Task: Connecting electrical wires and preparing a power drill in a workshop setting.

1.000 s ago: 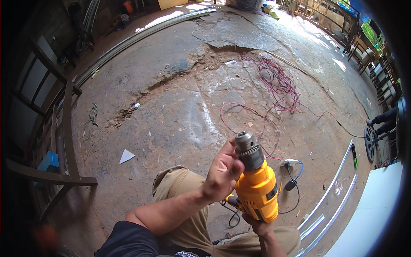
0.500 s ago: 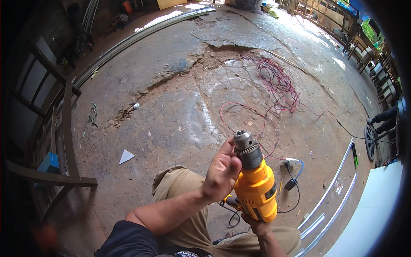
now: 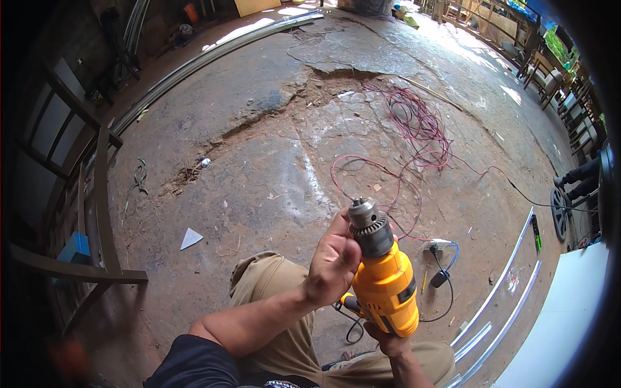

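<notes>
A yellow and black power drill (image 3: 388, 288) points upward in front of me, tilted slightly left, with its metal chuck (image 3: 369, 223) at the top. No bit shows between the chuck's jaws. My right hand (image 3: 390, 341) supports the drill from below, closed around its lower part; most of those fingers are behind the body. My left hand (image 3: 331, 262) is at the chuck's left side, fingers curled around behind it and thumb bent in front. The drill's dark cord loops below the side of the body.
A power strip (image 3: 438, 244) with a plugged-in black adapter (image 3: 440, 278) lies to the right. Beyond it is a tangle of red wire (image 3: 417, 123). Metal strips (image 3: 498, 284) and a white panel (image 3: 563, 317) lie at right. A brown metal frame (image 3: 103, 207) stands left, near a white triangular piece (image 3: 191, 238).
The chuck end of the drill has shifted slightly left and down, and my left hand has moved a little with it. My right hand keeps its hold.
</notes>
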The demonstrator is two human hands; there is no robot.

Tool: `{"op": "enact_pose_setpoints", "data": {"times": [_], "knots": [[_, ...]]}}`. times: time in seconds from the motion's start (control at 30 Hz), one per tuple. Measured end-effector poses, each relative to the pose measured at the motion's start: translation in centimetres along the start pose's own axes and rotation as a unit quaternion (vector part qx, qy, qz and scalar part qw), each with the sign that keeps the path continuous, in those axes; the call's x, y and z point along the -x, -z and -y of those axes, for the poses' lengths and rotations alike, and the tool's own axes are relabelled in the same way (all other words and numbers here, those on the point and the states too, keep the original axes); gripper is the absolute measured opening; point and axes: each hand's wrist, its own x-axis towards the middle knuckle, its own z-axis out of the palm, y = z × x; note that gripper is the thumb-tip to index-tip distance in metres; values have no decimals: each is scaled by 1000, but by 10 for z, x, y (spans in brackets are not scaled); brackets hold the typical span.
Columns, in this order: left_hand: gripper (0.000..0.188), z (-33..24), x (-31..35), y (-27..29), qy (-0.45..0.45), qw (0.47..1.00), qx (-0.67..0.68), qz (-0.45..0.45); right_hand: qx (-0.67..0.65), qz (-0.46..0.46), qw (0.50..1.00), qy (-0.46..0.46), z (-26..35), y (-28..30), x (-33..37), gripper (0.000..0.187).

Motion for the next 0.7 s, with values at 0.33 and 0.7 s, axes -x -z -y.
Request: {"op": "enact_pose_setpoints", "data": {"times": [0.33, 0.7], "knots": [[56, 3, -1, 5, 0, 1000, -23, -4, -44, 36, 995, -80, 12, 0, 5, 63], [65, -12, 1, 5, 31, 999, 21, -35, -60, -4, 994, -87, 8, -11, -3, 43]]}}
